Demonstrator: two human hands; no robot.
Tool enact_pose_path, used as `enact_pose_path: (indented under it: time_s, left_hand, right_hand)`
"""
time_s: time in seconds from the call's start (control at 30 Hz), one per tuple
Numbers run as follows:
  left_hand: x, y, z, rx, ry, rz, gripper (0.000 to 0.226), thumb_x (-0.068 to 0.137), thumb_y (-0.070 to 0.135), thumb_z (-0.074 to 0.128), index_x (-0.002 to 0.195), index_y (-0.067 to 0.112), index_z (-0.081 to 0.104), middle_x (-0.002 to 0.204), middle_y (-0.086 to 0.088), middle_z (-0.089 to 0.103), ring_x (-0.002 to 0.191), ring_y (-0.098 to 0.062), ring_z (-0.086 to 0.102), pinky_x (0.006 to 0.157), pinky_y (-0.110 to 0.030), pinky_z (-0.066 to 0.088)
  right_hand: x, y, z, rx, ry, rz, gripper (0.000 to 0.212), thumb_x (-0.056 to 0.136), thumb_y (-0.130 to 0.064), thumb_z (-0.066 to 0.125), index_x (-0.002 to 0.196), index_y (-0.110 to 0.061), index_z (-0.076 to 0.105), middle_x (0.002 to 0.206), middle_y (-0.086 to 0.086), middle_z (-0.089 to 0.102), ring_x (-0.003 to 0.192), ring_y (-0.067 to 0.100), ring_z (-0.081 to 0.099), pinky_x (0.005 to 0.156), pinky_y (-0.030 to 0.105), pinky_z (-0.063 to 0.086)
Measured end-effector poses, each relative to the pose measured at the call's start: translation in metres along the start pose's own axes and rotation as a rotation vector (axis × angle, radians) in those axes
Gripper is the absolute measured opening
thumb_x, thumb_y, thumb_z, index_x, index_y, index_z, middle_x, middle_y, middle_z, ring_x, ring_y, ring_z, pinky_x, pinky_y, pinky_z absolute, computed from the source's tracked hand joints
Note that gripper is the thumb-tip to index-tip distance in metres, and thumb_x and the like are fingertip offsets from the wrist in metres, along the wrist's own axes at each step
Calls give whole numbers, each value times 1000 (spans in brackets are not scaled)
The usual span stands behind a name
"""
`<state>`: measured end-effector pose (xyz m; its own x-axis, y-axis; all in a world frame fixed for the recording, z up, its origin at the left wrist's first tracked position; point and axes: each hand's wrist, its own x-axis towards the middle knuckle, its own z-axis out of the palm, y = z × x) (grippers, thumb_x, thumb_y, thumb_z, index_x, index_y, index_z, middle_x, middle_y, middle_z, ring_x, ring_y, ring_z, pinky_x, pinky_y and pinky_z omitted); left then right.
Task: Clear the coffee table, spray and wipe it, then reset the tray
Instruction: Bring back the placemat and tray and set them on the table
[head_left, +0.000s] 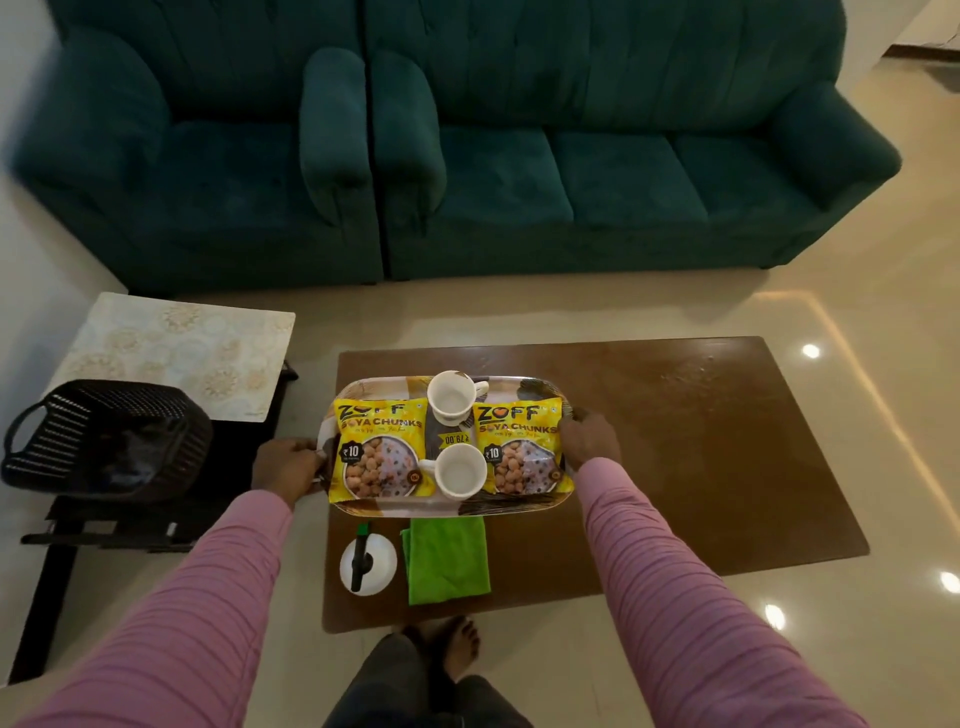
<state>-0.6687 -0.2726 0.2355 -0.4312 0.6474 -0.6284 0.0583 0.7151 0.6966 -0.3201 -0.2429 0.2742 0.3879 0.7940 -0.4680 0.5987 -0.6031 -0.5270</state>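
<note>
Side stand: black woven plastic basket (104, 441) sits left of table, a likely drop spot.
Left hand (288, 467): fingers curled shut on the tray's left end.
Tray: patterned oval serving tray (395, 509) at brown wooden coffee table's (701, 441) left edge, carrying two yellow soya-chunk packets (382, 447) and two white cups (452, 397); two-handed grip keeps it level.
Right hand (589, 439): closed on right end.
Near edge: white spray bottle (366, 564), green cloth (449, 558) wait for wiping.

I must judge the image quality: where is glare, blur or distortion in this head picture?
Head view: ceiling-light glare spots on the glossy floor at right; a soft sheen on the coffee table; wide-angle bending curves the sofa and table edges; the room is dim; the tray, held by left hand and right hand, looks reasonably sharp.
</note>
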Motion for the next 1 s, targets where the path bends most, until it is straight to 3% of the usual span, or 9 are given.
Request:
enact_pose_path:
  time_s: [0.17,0.27,0.33,0.4,0.53,0.73,0.83,1.0]
  left_hand:
    - [10,12,21,43,-35,-9,20,89,-9,58,100,7,62,96,-16,63,84,-33,62,65,-39,56]
    - [25,13,26,68,-53,-18,18,89,-7,58,98,8,63,88,-14,64,74,-30,63,52,-33,59]
    - [42,11,27,111,-58,-16,15,86,-4,63,96,4,69,87,-17,69,79,-34,69,64,-45,62]
    - [71,0,29,172,-85,-27,11,81,0,68,82,10,71,84,-19,72,79,-36,71,75,-56,59]
    - [116,-22,47,284,-61,-66,17,75,7,72,66,20,66,78,-15,73,76,-30,72,77,-51,60]
    - [170,-49,89,306,-73,-143,3,82,10,70,80,12,70,83,-17,70,75,-27,65,80,-43,57]
    - [158,-31,109,398,-29,-70,6,82,11,70,77,13,72,77,-13,69,73,-27,66,75,-37,56]
    - [183,-49,142,362,-30,-99,11,85,6,67,93,5,74,88,-16,72,83,-30,69,82,-45,58]
  right_hand:
    - [18,-2,-6,-6,-11,38,29,84,-17,47,107,-14,65,107,16,67,82,28,52,75,31,39]
    - [29,-6,-3,-8,-16,51,29,85,-17,46,106,-15,66,108,15,67,81,27,52,76,30,39]
    - [36,-6,-1,-15,-14,60,27,87,-19,45,104,-15,65,108,16,67,82,27,52,76,31,39]
    - [46,-6,2,-15,-9,82,27,88,-19,45,105,-14,65,110,16,66,81,26,50,76,30,38]
    - [74,1,15,-39,-17,110,27,87,-16,47,106,-12,64,112,19,65,85,30,53,76,30,37]
    - [136,28,51,-59,-39,137,30,88,-16,46,111,-11,64,114,21,64,91,32,56,78,32,38]
    - [168,44,72,-59,-48,127,30,90,-18,46,113,-11,64,116,22,63,101,36,58,76,32,36]
    - [221,67,105,-17,-60,115,29,91,-27,49,111,-12,65,107,19,66,86,31,55,76,33,41]
